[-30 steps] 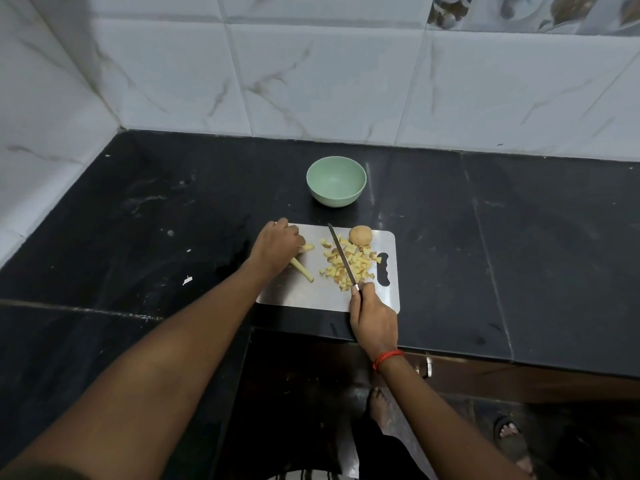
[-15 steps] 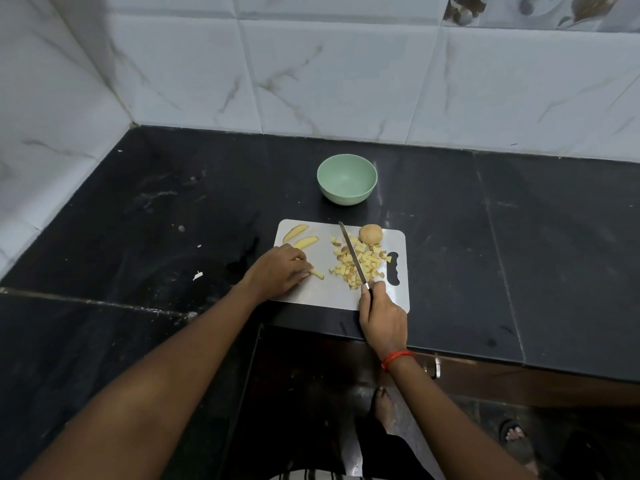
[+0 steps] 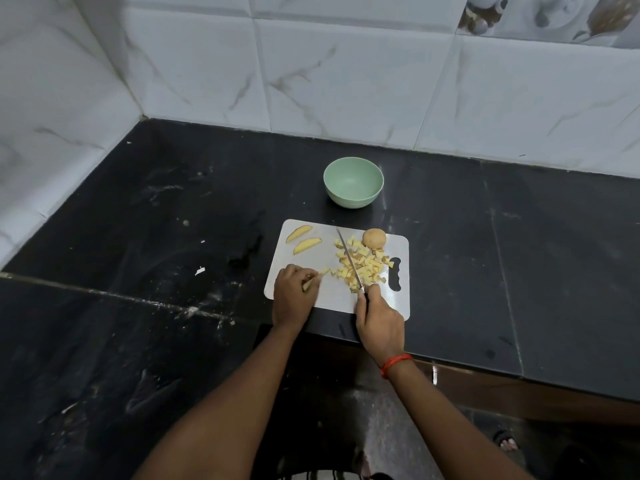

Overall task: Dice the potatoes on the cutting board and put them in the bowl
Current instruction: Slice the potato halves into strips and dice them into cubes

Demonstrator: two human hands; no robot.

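- Potato wedges (image 3: 299,233), two of them, lie at the far-left corner of the cutting board (image 3: 332,299), well apart from the other pieces. A careless sweep could knock them onto the counter (image 3: 173,220), or they could be left undiced.
- Left hand (image 3: 293,296) has its fingers curled down over a potato strip (image 3: 323,271), whose pale end pokes out to the right. The strip is thin and may roll under the blade, and fingertips not tucked back could be nicked.
- Knife (image 3: 349,261) lies across the diced pile (image 3: 367,268), its tip pointing away toward the bowl (image 3: 353,181). Lifting it quickly could flick cubes off the board.
- Bowl holds nothing and stands just beyond the board's far edge, so dice may drop onto the counter on the way over.
- Right hand (image 3: 379,317) is wrapped round the knife handle. A starch-wet grip could slip forward.
- Whole potato (image 3: 374,238) touches the pile at the far edge. Being round, it could roll away if nudged.
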